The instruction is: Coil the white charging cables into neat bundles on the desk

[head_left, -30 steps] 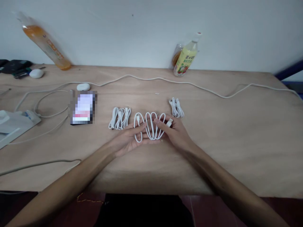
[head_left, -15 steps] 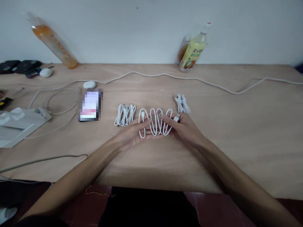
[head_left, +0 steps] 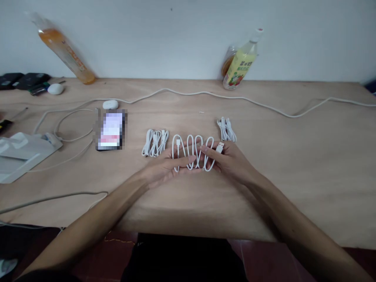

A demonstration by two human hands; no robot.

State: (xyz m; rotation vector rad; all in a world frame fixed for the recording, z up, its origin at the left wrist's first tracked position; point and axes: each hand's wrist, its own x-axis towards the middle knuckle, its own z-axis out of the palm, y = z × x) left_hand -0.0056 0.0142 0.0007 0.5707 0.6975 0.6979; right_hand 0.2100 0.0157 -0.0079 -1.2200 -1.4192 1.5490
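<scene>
A white USB cable (head_left: pixel 190 152), laid in several upright loops, is held between my two hands above the table. My left hand (head_left: pixel 164 166) is closed on the loops at the left, its thumb lying across them and its fingers underneath. The small plug (head_left: pixel 178 143) stands up by that thumb. My right hand (head_left: pixel 227 158) pinches the right-hand loops, thumb on top, with the USB-A plug (head_left: pixel 219 147) sticking up beside it. Just beyond my left hand lie bundled white cables (head_left: pixel 155 143). Past my right hand is another bundled cable (head_left: pixel 226 129).
A phone (head_left: pixel 111 130) and a white earbud case (head_left: pixel 110 104) lie to the left. One long white cord (head_left: pixel 202 93) crosses the table. By the wall are an orange drink bottle (head_left: pixel 69 56) and a yellow-labelled bottle (head_left: pixel 241 64). White packaging (head_left: pixel 26 156) sits at the left edge.
My left thumb has slid to the right across the loops, reaching further toward the middle. The loops have shifted slightly, and my right hand stays nearly in place.
</scene>
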